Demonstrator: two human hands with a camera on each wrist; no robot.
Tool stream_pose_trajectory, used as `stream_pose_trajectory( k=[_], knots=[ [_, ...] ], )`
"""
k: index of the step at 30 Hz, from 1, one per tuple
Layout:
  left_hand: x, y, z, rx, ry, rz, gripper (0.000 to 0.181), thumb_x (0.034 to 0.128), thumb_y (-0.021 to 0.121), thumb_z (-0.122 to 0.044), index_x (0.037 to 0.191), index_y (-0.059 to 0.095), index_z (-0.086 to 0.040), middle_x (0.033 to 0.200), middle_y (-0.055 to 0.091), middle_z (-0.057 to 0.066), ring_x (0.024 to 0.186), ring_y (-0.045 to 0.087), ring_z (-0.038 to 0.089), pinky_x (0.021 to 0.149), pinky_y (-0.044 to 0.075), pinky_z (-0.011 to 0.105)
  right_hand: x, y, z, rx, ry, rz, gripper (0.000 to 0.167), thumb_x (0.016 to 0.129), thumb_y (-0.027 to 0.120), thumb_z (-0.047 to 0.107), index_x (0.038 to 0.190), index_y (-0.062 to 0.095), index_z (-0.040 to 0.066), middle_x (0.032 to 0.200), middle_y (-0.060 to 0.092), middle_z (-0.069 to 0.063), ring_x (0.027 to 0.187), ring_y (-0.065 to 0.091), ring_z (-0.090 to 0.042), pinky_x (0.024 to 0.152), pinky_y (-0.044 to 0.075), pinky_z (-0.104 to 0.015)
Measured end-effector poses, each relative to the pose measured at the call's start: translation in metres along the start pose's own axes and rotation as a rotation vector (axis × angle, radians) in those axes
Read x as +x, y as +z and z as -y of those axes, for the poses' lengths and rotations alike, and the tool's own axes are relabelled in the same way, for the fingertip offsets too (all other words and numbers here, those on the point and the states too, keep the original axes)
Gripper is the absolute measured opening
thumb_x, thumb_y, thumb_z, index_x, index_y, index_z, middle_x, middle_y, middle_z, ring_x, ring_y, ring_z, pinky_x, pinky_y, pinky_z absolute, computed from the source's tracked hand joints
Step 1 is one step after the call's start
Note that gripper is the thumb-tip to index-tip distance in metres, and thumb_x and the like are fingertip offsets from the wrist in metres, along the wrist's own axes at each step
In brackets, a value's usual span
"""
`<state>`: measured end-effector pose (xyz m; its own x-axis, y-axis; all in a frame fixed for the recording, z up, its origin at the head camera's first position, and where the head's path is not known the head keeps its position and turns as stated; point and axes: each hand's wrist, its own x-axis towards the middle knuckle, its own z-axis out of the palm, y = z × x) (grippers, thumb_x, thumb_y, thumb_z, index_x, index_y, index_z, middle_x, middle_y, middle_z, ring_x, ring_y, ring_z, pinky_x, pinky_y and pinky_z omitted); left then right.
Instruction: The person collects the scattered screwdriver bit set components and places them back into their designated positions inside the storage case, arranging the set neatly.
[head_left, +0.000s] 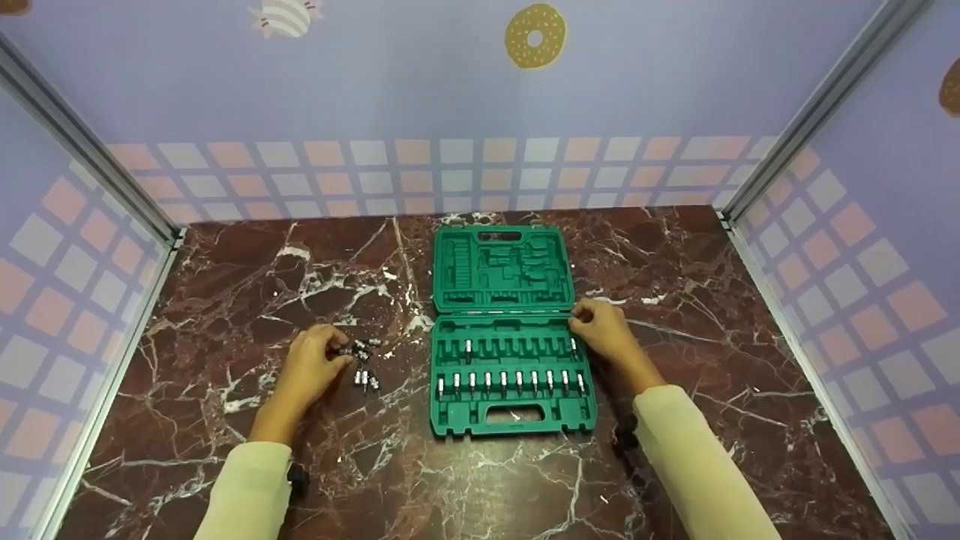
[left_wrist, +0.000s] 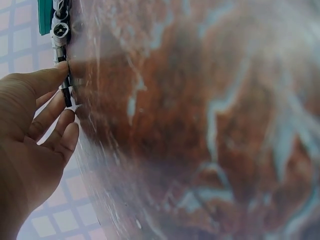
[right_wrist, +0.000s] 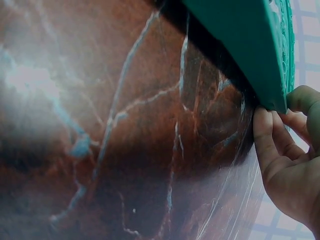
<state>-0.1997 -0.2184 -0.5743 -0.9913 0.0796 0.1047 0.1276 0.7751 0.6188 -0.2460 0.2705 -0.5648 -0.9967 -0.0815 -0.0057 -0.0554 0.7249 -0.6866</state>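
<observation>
An opened green plastic tool case [head_left: 517, 429] lies on the marble-patterned table. Its lower half holds a row of metal bit sockets [head_left: 503, 384] near the handle, with two more in the upper row. Left of the case, my left hand [head_left: 311, 364] pinches a bit socket [left_wrist: 65, 95] with a dark tip between thumb and fingers. Beside those fingertips lies a small loose group of bit sockets [head_left: 365, 379]. My right hand [head_left: 606, 330] grips the case's right edge close to the hinge, thumb above and fingers against the side.
The case's lid [head_left: 504, 262] lies folded back toward the rear wall [head_left: 465, 97], with moulded recesses showing. Patterned side walls [head_left: 862, 300] with metal corner strips enclose the table [head_left: 360, 480].
</observation>
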Motion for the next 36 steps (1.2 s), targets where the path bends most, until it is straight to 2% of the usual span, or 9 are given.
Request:
stream_pose_trajectory(
  k=[4,11,17,24,31,36],
  knots=[
    [0.0001,-0.0009,-0.0001,0.006,0.004,0.004,0.02,0.0833,0.081,-0.001,0.1,0.07,0.001,0.103,0.067,0.018,0.102,0.058,0.038,0.096,0.049,0.055,0.0009,-0.0001,-0.001,-0.003,-0.01,-0.008,0.009,0.094,0.069,0.01,0.099,0.071,0.003,0.113,0.073,-0.019,0.096,0.067,-0.032,0.085,0.055,-0.049],
    [-0.0029,-0.0005,0.0009,0.028,0.003,0.017,0.015,0.0834,0.081,-0.002,0.095,0.072,0.0,0.102,0.067,0.019,0.102,0.059,0.04,0.096,0.049,0.057,-0.0003,0.0032,-0.0037,-0.023,-0.02,-0.016,0.008,0.092,0.069,0.01,0.096,0.071,0.004,0.095,0.073,-0.014,0.087,0.065,-0.028,0.082,0.054,-0.046],
    [-0.002,-0.0013,0.0004,0.021,0.014,0.01,0.014,0.0832,0.081,-0.002,0.095,0.074,0.001,0.101,0.067,0.02,0.1,0.061,0.04,0.095,0.05,0.058,-0.0005,0.0025,-0.0022,-0.012,-0.014,-0.014,0.007,0.092,0.07,0.01,0.096,0.071,0.004,0.102,0.074,-0.016,0.089,0.066,-0.029,0.082,0.055,-0.047],
    [-0.0009,-0.0017,-0.0004,-0.005,0.058,-0.013,0.011,0.0829,0.081,0.001,0.091,0.073,0.001,0.092,0.066,0.015,0.087,0.062,0.032,0.081,0.054,0.048,0.0007,0.0005,-0.0017,-0.009,-0.033,-0.01,0.007,0.093,0.07,0.009,0.097,0.071,0.002,0.102,0.074,-0.017,0.091,0.068,-0.031,0.083,0.056,-0.049],
    [-0.0011,-0.0037,-0.0024,-0.037,0.057,-0.019,0.012,0.0829,0.081,0.002,0.09,0.072,0.001,0.091,0.067,0.015,0.084,0.064,0.03,0.078,0.055,0.045,0.0018,0.0006,-0.0015,0.0,-0.015,-0.014,0.008,0.092,0.07,0.008,0.096,0.071,0.002,0.107,0.074,-0.018,0.094,0.067,-0.032,0.085,0.055,-0.048],
    [-0.0005,-0.0045,-0.0076,-0.046,0.054,-0.022,0.014,0.0825,0.082,0.002,0.09,0.071,-0.001,0.089,0.069,0.014,0.081,0.066,0.027,0.076,0.057,0.04,0.0026,0.0012,-0.0016,-0.001,-0.031,-0.021,0.008,0.092,0.07,0.008,0.096,0.071,0.001,0.109,0.074,-0.02,0.095,0.068,-0.034,0.085,0.056,-0.049]
  ],
)
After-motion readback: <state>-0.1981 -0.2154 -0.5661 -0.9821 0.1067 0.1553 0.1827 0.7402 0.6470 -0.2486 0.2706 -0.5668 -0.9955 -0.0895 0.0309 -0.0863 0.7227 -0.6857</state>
